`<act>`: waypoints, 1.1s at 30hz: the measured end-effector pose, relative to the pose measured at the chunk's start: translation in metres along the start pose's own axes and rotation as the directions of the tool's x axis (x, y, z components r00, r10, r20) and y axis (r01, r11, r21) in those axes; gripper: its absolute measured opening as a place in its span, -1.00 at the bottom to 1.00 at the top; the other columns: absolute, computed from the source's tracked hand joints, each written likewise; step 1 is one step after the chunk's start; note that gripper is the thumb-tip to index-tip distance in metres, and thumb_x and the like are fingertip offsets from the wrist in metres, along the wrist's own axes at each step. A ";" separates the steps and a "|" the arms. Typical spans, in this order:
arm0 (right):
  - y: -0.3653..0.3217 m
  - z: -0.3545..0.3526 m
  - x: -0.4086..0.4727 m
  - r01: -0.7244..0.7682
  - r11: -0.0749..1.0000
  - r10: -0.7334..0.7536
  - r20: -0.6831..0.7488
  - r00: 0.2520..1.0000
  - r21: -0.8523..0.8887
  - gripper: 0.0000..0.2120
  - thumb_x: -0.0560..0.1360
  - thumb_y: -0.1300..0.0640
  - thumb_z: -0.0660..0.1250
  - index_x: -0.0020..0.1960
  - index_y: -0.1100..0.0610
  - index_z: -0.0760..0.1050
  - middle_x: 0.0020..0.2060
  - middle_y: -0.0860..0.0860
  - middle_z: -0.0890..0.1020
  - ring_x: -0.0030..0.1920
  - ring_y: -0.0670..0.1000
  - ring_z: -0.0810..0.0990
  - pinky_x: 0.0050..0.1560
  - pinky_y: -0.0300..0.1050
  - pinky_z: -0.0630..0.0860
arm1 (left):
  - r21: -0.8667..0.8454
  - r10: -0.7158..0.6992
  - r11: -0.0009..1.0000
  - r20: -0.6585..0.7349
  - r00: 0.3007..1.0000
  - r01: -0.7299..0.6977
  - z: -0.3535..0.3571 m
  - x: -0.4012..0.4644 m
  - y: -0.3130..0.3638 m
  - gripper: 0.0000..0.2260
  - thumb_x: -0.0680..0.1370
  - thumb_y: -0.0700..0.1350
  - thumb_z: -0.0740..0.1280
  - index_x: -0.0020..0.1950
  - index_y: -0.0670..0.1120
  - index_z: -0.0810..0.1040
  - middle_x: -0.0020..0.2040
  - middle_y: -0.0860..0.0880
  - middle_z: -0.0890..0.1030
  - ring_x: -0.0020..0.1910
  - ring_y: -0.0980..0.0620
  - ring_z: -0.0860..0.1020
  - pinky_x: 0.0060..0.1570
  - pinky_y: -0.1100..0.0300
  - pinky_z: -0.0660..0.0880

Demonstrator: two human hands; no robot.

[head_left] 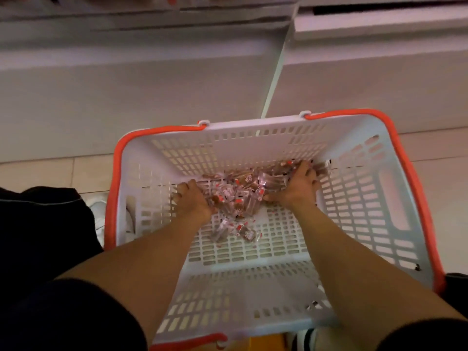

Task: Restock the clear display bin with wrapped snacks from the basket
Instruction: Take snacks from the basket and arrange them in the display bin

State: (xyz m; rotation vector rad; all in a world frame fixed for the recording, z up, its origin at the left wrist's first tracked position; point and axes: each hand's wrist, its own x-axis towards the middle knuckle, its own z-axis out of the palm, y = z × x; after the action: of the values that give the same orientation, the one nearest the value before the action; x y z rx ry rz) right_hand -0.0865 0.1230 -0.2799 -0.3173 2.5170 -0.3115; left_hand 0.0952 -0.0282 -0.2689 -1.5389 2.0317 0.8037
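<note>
Sleeves: dark fabric covers both upper arms at the bottom corners; the forearms are bare and reach forward into the basket.
Basket (pixel 359 198): pale plastic with slotted walls and a slotted floor, rounded corners, and an orange rim with orange handles folded down along it. It stands on the floor, and the near half of its bottom is bare.
Wrapped snacks (pixel 240 196): small clear wrappers with red marks and brown pieces inside, in a loose heap at the far middle of the basket floor. A few lie apart, a little nearer. The print is too blurred to read.
Left hand (pixel 193 198): palm inward, fingers curved against the left side of the heap.
Right hand (pixel 295 184): fingers curved over the right side of the heap, the thumb low beside it; the two hands cup the pile between them.
Floor (pixel 50 173): light smooth tiles around the basket.
Cabinet front (pixel 126 97): plain pale panels just behind the basket's far edge, with one vertical seam.
Display bin: I cannot tell it in this view.
</note>
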 end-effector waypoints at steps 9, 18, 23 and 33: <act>-0.013 0.026 -0.023 0.086 0.995 -0.084 0.037 0.996 -0.059 -0.69 0.52 -0.01 0.41 0.20 0.07 0.49 0.31 0.12 0.38 0.29 0.26 0.36 0.25 0.13 0.46 | -0.012 0.272 0.962 -0.069 0.960 -0.274 0.017 0.006 0.005 -0.57 0.54 -0.18 0.39 0.37 -0.16 0.34 0.28 -0.15 0.40 0.09 -0.15 0.52 0.06 -0.01 0.52; -0.014 0.024 -0.042 0.056 0.928 -0.120 0.152 0.981 0.369 -0.92 0.57 0.12 0.31 0.04 0.11 0.51 -0.06 0.10 0.65 -0.08 0.12 0.65 0.02 0.14 0.62 | -0.343 0.100 0.938 0.106 0.989 -0.058 0.012 -0.012 0.004 -0.77 0.64 0.00 0.24 0.02 -0.17 0.45 -0.23 -0.05 0.50 -0.27 -0.02 0.51 -0.41 0.12 0.35; -0.016 0.014 -0.043 -0.203 0.713 0.142 0.145 0.979 0.671 -0.73 0.62 0.11 0.13 0.13 0.26 0.50 -0.18 0.12 0.59 -0.17 0.12 0.60 0.00 0.22 0.62 | -0.734 0.031 0.647 0.297 0.955 0.207 0.014 -0.020 -0.004 -0.90 0.63 -0.24 0.24 0.10 -0.12 0.50 -0.21 -0.08 0.64 -0.32 0.01 0.61 -0.33 0.10 0.58; -0.043 -0.057 -0.066 -0.377 0.458 -0.363 0.556 0.747 0.805 -0.79 0.55 0.37 0.30 0.18 0.27 0.52 -0.11 0.17 0.72 -0.10 0.08 0.72 -0.18 -0.10 0.68 | -0.851 0.427 0.359 0.514 0.744 0.382 -0.032 -0.038 -0.010 -0.73 0.51 -0.32 0.26 0.20 -0.18 0.50 -0.16 -0.11 0.54 -0.26 0.01 0.53 -0.19 0.05 0.57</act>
State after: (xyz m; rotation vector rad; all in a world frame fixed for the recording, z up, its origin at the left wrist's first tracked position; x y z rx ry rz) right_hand -0.0593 0.1105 -0.1875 0.0473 1.3083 -1.2357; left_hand 0.1142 -0.0264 -0.2222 -1.2653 0.9060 2.4586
